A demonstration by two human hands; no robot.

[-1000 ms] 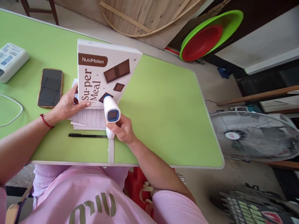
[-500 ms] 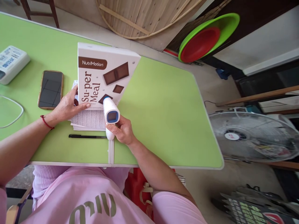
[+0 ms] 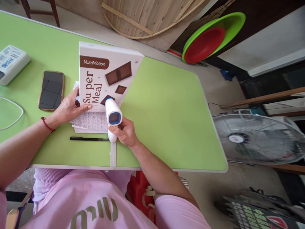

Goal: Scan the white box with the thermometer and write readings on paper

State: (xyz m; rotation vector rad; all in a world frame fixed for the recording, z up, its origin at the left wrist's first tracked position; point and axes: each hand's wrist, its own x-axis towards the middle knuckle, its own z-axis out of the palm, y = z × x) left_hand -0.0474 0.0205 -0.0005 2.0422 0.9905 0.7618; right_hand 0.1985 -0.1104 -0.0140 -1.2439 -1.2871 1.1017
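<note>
My left hand (image 3: 71,106) grips the lower left edge of a white box (image 3: 95,86) marked "NutriMotion Su-per Meal", its thumb on the front and its fingers mostly behind. The box is tilted up above the table, with pictures of chocolate pieces on its face. In my right hand (image 3: 125,132) is a white and blue infrared thermometer (image 3: 114,111), held by the handle. Its small dark screen faces me and its far end points at the lower part of the box. Printed sheets of paper (image 3: 91,122) lie beneath the box. A black pen (image 3: 88,138) rests in front of the papers.
On the green table (image 3: 166,127), a phone (image 3: 51,90) in a brown case lies left of the box. A white device (image 3: 13,63) and a white cable (image 3: 17,117) are farther left. A standing fan (image 3: 257,138) is right of the table; green (image 3: 234,24) and red basins (image 3: 206,44) lean behind.
Almost nothing differs. The box, the thermometer and both hands hold the same places, with only a very slight shift of the whole view.
</note>
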